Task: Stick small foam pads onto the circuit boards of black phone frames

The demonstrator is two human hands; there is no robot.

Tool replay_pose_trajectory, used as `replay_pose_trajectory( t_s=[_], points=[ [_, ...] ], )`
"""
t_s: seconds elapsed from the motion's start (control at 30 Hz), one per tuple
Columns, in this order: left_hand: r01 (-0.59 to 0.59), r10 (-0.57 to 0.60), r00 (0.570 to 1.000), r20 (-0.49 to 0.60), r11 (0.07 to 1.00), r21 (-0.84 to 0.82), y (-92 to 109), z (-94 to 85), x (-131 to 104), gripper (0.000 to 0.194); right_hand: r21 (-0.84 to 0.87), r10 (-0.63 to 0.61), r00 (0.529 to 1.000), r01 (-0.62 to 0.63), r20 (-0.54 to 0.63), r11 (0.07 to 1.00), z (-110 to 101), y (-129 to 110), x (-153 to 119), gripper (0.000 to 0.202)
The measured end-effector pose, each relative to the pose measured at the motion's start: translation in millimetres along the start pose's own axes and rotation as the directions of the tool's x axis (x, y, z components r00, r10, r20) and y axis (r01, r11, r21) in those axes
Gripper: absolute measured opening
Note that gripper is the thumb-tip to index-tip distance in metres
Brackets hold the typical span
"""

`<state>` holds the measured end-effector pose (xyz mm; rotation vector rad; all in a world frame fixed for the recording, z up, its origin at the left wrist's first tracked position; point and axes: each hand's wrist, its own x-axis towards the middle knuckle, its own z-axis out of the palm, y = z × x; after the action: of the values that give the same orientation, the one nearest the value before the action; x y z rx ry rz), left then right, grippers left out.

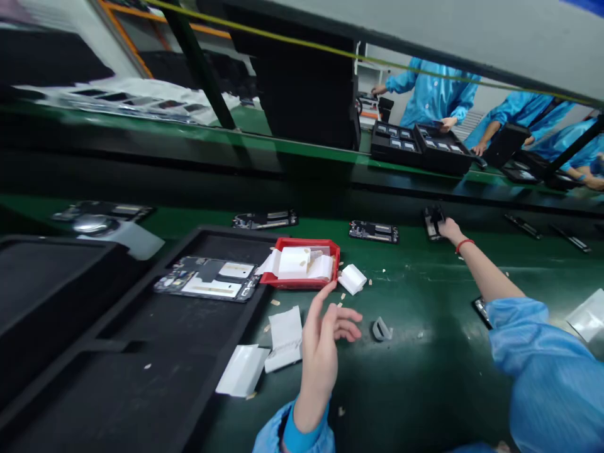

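Note:
My left hand (323,340) is raised over the green bench, holding nothing, with its fingers apart. Its index fingertip lies just below a red tray (336,270) filled with white paper pieces (293,263). Beside the hand are folded white papers (285,336) and a small grey curled piece (382,329). Left of it, a phone frame with its circuit board (212,280) rests on a black tray (155,327). At the bottom edge only a sliver of what seems to be my right hand (501,447) shows, its fingers hidden.
From the right a co-worker's arm with a red wristband (488,267) reaches onto a phone part (430,223). More phone parts (374,231) line the bench's back. A tape roll (97,224) sits left. Beyond the ledge, people in blue (431,94) work by black trays (443,151).

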<state>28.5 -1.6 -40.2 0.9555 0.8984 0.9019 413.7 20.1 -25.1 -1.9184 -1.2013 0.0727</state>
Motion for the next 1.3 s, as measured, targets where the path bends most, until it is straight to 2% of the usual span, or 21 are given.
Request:
replay_pose_trajectory(
  t_s=[0.07,0.13,0.23,0.3,0.43,0.5,0.57,0.67,0.73,0.77,0.83,0.9,0.97,1.03,1.1,1.13,1.3],
  points=[
    [0.010,-0.009,1.000,-0.001,1.000,0.006,-1,0.7,3,0.074,-0.089,-0.025,0.996,0.033,0.088,0.995,21,4,10,0.040],
    [0.012,-0.012,1.000,0.000,1.000,0.011,-3,0.8,5,0.066,-0.147,-0.045,0.977,0.077,0.209,0.986,53,4,15,0.039],
    [0.003,-0.003,1.000,-0.004,1.000,0.011,-6,-1.3,7,0.055,-0.176,-0.096,0.919,0.174,0.382,0.969,96,2,19,0.036],
    [-0.007,0.007,1.000,-0.012,1.000,0.000,-6,-4.2,9,0.048,-0.181,-0.127,0.877,0.233,0.463,0.955,109,1,21,0.036],
    [-0.043,0.041,0.999,-0.030,0.998,-0.041,-10,-9.2,15,0.043,-0.186,-0.174,0.828,0.315,0.532,0.931,101,-5,23,0.036],
    [-0.061,0.059,0.998,-0.037,0.997,-0.054,-14,-9.6,17,0.043,-0.179,-0.206,0.829,0.342,0.519,0.923,93,-17,20,0.036],
    [-0.086,0.082,0.995,-0.059,0.994,-0.063,-16,-8.7,17,0.044,-0.158,-0.254,0.844,0.364,0.473,0.918,88,-35,6,0.035],
    [-0.143,0.133,0.983,-0.130,0.987,-0.072,-16,-6.6,15,0.050,-0.072,-0.342,0.852,0.400,0.396,0.914,85,-72,-47,0.047],
    [-0.187,0.175,0.967,-0.188,0.981,-0.051,-13,-5.9,10,0.055,0.024,-0.397,0.836,0.420,0.379,0.907,82,-97,-96,0.078],
    [-0.205,0.194,0.957,-0.214,0.978,-0.029,-11,-5.6,8,0.057,0.072,-0.416,0.824,0.423,0.384,0.903,80,-110,-120,0.087],
    [-0.237,0.236,0.939,-0.250,0.971,0.024,-6,-4.7,1,0.058,0.162,-0.435,0.821,0.405,0.370,0.900,73,-135,-158,0.090],
    [-0.304,0.316,0.919,-0.236,0.949,0.086,-2,-2.4,-6,0.061,0.284,-0.416,0.864,0.339,0.284,0.897,69,-157,-178,0.068],
    [-0.400,0.424,0.883,-0.200,0.904,0.151,0,0.5,-14,0.061,0.409,-0.368,0.909,0.266,0.196,0.873,68,-176,-180,0.035],
    [-0.466,0.508,0.843,-0.176,0.854,0.230,1,2.2,-20,0.044,0.491,-0.341,0.925,0.222,0.166,0.842,69,-188,-175,0.011],
    [-0.476,0.533,0.831,-0.162,0.830,0.291,3,1.4,-25,0.016,0.532,-0.344,0.924,0.210,0.167,0.820,70,-195,-172,0.006],
    [-0.475,0.535,0.832,-0.147,0.824,0.309,4,0.2,-27,0.008,0.538,-0.347,0.923,0.210,0.167,0.816,69,-197,-172,0.007],
    [-0.483,0.539,0.835,-0.109,0.814,0.321,7,-5.8,-31,0.012,0.512,-0.416,0.892,0.279,0.176,0.813,64,-197,-180,0.006]
  ],
)
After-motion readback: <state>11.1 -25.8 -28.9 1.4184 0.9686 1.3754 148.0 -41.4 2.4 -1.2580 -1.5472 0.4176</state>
